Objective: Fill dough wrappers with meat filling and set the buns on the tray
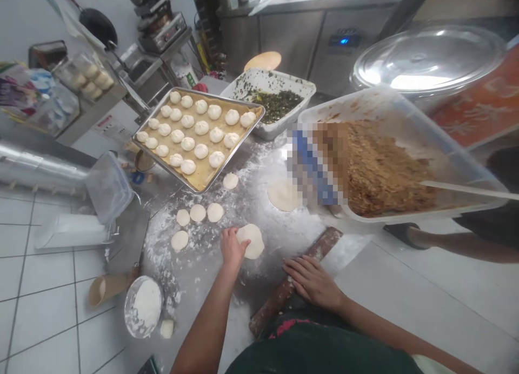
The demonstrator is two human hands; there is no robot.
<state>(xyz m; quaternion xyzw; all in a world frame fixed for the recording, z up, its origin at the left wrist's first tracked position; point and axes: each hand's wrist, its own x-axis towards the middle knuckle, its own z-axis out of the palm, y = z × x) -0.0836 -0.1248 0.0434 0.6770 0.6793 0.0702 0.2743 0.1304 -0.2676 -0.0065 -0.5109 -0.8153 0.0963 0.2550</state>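
Note:
My left hand [232, 247] pinches the edge of a flat round of dough [252, 240] on the floured steel table [194, 276]. My right hand [313, 280] lies flat, fingers stretched out, on a wooden rolling pin [295, 279] that runs diagonally across the table. Several small flattened dough discs [198, 213] lie to the left of my left hand. A larger rolled round [283, 195] lies further back.
A metal tray [203, 178] of shaped buns stands at the back. Behind it sits a white tub of chopped greens [272, 105], to the right a clear tub of brown filling [385, 166]. A bowl of flour [144, 306] rests at front left. Another person's foot [405, 234] shows at right.

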